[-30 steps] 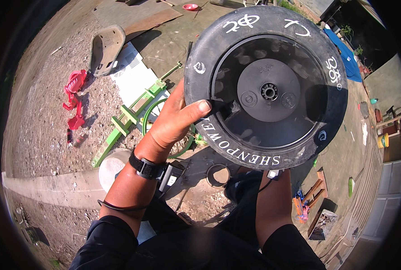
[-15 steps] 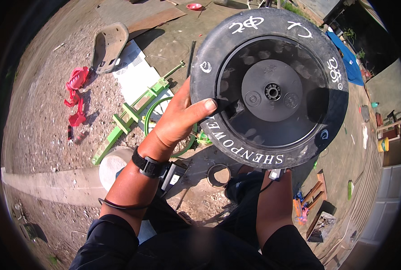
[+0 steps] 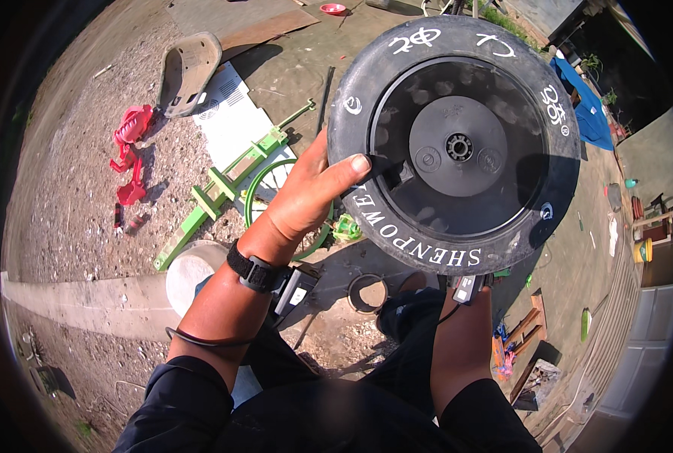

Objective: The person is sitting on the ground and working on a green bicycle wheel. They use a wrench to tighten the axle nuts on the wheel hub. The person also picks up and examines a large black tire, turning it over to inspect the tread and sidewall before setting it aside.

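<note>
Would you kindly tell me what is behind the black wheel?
The right forearm leads behind the black wheel, which covers the right hand. The left hand has its thumb in front and its fingertips hidden behind.

The tyre (image 3: pixel 353 128) looks matt rubber, its hub (image 3: pixel 458 172) smooth plastic.

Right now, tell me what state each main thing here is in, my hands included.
Black tyred wheel: held up, hub face toward the camera.
Left hand: holding the wheel's left side.
Right hand: hidden by the wheel.
Black wrist strap: fastened.
White panel: lying flat, partly covered.
Green metal frame: lying across the panel.
Moulded seat shell: hollow side up.
Red plastic pieces: scattered loose on gravel.
</note>
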Demonstrator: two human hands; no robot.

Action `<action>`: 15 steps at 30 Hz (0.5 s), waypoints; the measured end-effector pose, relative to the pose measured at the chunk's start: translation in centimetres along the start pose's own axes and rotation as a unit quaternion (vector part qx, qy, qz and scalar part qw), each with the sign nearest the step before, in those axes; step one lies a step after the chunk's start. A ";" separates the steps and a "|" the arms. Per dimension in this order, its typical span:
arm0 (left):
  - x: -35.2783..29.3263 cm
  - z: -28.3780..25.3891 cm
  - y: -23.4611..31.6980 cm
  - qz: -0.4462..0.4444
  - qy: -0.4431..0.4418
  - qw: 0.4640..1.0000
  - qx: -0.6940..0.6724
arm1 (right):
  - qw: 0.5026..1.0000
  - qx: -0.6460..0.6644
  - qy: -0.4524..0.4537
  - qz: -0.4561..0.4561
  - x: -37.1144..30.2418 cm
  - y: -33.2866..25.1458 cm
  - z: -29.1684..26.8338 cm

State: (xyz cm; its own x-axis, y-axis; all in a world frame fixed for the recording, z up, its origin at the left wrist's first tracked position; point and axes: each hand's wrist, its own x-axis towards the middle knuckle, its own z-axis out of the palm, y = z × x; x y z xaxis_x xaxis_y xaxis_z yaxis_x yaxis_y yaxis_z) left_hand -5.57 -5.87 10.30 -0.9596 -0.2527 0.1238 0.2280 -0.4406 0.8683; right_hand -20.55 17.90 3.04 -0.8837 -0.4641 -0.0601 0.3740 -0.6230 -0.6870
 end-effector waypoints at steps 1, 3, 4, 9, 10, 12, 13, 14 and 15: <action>0.0 0.0 0.0 0.000 0.001 1.000 -0.002 | 1.000 0.000 0.000 0.000 0.0 0.0 0.0; 0.1 -0.1 -0.1 -0.001 0.002 1.000 0.002 | 1.000 0.001 -0.002 0.000 0.0 0.0 0.0; 0.1 -0.1 -0.1 -0.002 0.003 1.000 0.003 | 1.000 0.001 -0.002 0.001 0.0 0.0 0.0; 0.0 -0.1 -0.2 -0.004 0.010 1.000 -0.008 | 1.000 0.002 -0.004 -0.001 0.0 0.0 0.1; 0.0 -0.1 -0.2 -0.005 0.010 1.000 -0.009 | 1.000 0.002 -0.004 -0.001 0.0 0.0 0.1; 0.0 -0.2 -0.2 -0.005 0.009 1.000 -0.009 | 1.000 0.001 -0.006 -0.001 0.1 0.0 0.1; 0.0 -0.2 -0.3 -0.005 0.009 1.000 -0.010 | 1.000 0.002 -0.007 -0.001 0.1 0.0 0.1; 0.0 -0.3 -0.3 -0.005 0.008 1.000 -0.013 | 1.000 0.003 -0.006 -0.001 0.1 0.0 0.0; 0.0 -0.3 -0.4 -0.005 0.007 1.000 -0.016 | 1.000 0.004 -0.007 -0.002 0.1 0.0 0.1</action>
State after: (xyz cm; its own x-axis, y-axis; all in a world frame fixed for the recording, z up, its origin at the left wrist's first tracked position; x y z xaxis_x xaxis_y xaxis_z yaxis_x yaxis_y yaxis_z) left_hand -5.60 -5.97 9.78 -0.9599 -0.2588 0.1080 0.2228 -0.4702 0.8540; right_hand -20.59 17.84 3.07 -0.8812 -0.4703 -0.0479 0.3732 -0.6298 -0.6813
